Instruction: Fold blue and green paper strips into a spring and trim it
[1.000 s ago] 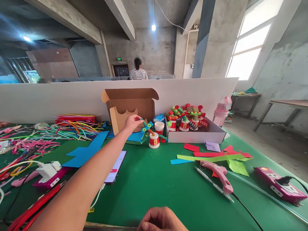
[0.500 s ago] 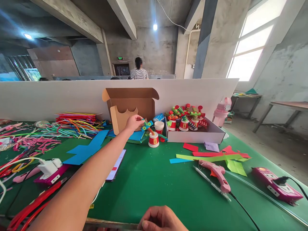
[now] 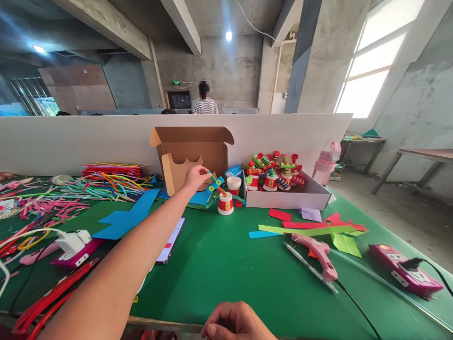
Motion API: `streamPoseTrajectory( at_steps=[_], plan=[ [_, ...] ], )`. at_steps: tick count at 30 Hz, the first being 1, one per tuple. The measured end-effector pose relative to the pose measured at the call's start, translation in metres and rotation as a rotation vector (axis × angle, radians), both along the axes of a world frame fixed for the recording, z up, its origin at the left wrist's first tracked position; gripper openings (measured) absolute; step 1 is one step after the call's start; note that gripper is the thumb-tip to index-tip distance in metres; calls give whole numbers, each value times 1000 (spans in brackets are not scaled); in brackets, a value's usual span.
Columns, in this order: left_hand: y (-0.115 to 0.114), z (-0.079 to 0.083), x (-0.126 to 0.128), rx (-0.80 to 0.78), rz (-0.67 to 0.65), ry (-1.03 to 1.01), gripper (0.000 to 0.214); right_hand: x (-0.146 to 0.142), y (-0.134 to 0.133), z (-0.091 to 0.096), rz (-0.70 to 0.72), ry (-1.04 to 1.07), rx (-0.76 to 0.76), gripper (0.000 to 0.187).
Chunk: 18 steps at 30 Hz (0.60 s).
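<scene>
My left hand [image 3: 197, 178] reaches out over the table, thumb and fingers pinched at the thin curly top of a paper-cup figure [image 3: 225, 204]. The figure has an upside-down red and white cup, an orange coiled neck, a blue head with yellow-green rounds, and teal coiled arms. Its cup stands on the table or just touches it. Behind it are white-rimmed paper cups [image 3: 234, 183], stacked. At the near table edge lies my right hand [image 3: 239, 323], its fingers curled in, with nothing visible in them.
A white box [image 3: 288, 201] holds several similar figures. Left of it stands an open cardboard box [image 3: 193, 141]. On the right lie a pink glue gun [image 3: 318, 255], paper strips [image 3: 311, 231] and a power strip [image 3: 405, 269]. Pipe cleaners [image 3: 109, 182] and blue paper [image 3: 127, 217] lie left.
The view has tilted down slightly, so things sit a little higher. My left hand stays pinched at the figure's top, and my right hand keeps its curled pose.
</scene>
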<state>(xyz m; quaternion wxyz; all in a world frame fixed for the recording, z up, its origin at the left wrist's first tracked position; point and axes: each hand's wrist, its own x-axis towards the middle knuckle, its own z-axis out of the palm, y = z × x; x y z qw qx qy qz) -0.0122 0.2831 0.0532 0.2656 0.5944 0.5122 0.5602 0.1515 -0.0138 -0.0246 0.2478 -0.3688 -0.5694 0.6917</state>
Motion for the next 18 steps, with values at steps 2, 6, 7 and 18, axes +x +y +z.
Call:
streamPoseTrajectory(
  at_steps=[2,6,7,18],
  plan=[
    [-1,-1,0,-1,7,3,16,0,0,1,-1,12,-4,62],
    [-2,-1,-4,22,11,-7,16,0,0,-1,22,38,5,60],
    [-3,-1,-4,21,11,-7,16,0,0,-1,23,39,-1,60],
    [-7,-9,3,-24,-9,-13,16,0,0,-3,-10,-3,-27,66]
  ],
)
